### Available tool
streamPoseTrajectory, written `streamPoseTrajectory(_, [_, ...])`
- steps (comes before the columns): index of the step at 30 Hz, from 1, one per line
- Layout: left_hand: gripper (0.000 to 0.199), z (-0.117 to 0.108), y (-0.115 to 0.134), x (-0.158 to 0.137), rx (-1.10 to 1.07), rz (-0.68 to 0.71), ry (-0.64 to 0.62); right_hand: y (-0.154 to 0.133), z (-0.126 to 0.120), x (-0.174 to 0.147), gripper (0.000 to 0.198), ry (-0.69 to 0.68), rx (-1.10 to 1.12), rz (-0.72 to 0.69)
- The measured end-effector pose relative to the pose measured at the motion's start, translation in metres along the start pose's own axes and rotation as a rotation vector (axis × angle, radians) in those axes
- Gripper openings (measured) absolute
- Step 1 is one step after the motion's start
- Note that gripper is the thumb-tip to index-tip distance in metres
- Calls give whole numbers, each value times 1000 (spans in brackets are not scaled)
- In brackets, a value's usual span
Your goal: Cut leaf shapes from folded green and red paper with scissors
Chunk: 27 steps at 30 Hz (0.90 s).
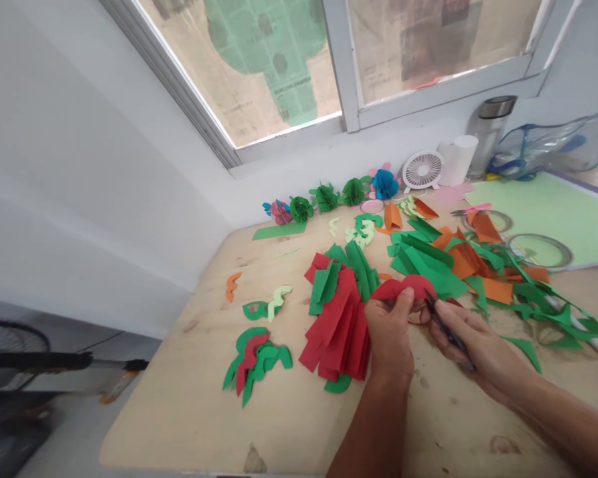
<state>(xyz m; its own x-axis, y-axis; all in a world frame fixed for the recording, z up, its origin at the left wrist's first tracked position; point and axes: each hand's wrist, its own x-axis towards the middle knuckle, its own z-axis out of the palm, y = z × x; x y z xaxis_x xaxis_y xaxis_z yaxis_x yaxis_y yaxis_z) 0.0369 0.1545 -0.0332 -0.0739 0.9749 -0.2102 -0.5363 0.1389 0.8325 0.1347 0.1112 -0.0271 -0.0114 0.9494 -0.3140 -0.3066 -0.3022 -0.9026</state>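
My left hand point(391, 332) pinches a piece of red paper point(418, 285) with a wavy outline, thumb on top. In my right hand point(471, 335) is a slim dark pair of scissors point(451, 335), its tip touching the right end of that paper. The blades are partly hidden by my fingers. Just left of my hands lies a loose pile of red folded strips point(331, 318), with green folded strips point(361, 272) behind and on top. Farther left rest wavy green cut-outs point(266, 362) with a red wavy cut-out point(249, 358) across them.
Green and orange scraps point(471, 259) spread at the right, near tape rolls point(541, 251) and a pale green sheet point(573, 212). Paper flowers point(326, 197) line the wall beside a small white fan point(422, 170) and a bottle point(491, 136). The wooden table's point(179, 405) left edge shows.
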Motion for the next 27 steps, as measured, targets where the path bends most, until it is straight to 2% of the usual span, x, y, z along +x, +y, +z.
streamPoseTrajectory(10, [22,3,5,-4,-11,-8,-91,-1,1,0,41,7,3,21])
streamPoseTrajectory(27, [23,4,5,-4,45,-7,-42,-3,1,-1,41,-10,-21,2])
